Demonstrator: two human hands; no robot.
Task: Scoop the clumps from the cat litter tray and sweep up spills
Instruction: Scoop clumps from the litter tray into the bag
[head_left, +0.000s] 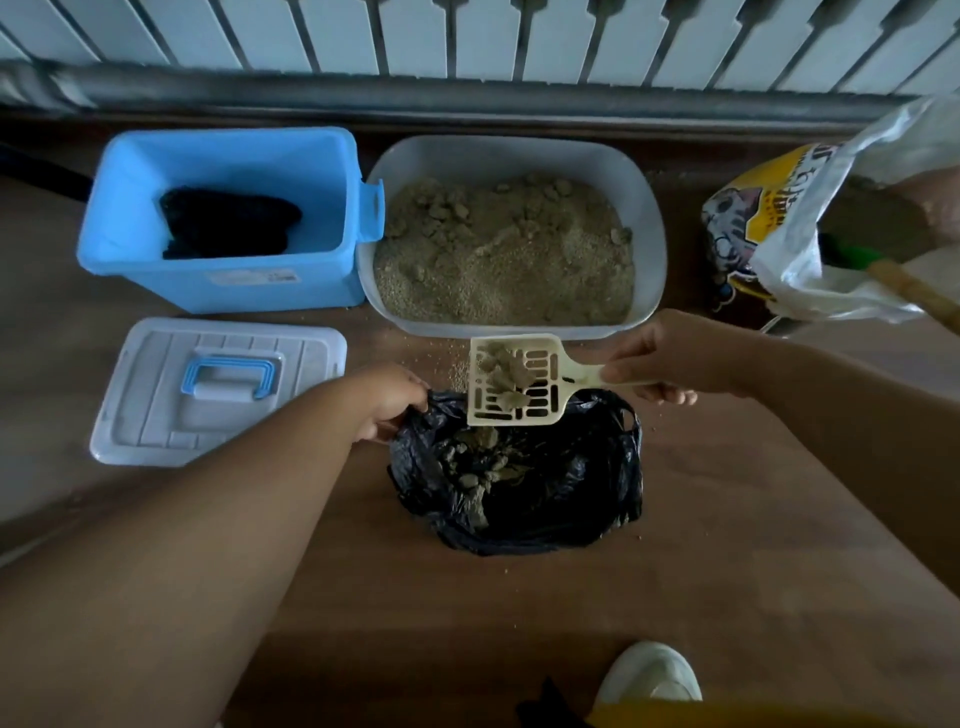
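Several clumps already lie inside the black bag (519, 478), so I judge the scooping stage to be well under way but not finished. More clumps remain in the litter tray (649, 208), grouped mainly toward its far left part, and the litter surface there is uneven. I hold the scoop (514, 382) by its handle in my right hand (660, 358), fingers curled round the handle, with the slotted head poised over the near edge of the bag's mouth and loaded with a few greyish-tan clumps. My left hand (389, 402) pinches the bag's rim at its left side to keep the mouth open. Loose grains (457, 364) are scattered on the wooden floor (519, 613) between the tray and the bag, with a few more specks around the bag; I judge the sweeping stage not yet started. The tray is a pale grey, rounded-rectangle tub, set on the floor just beside the blue bin (228, 218) and well filled with sandy, granular litter. The scoop is cream plastic, flat-headed, with rows of slots; the clumps sit toward its handle end.
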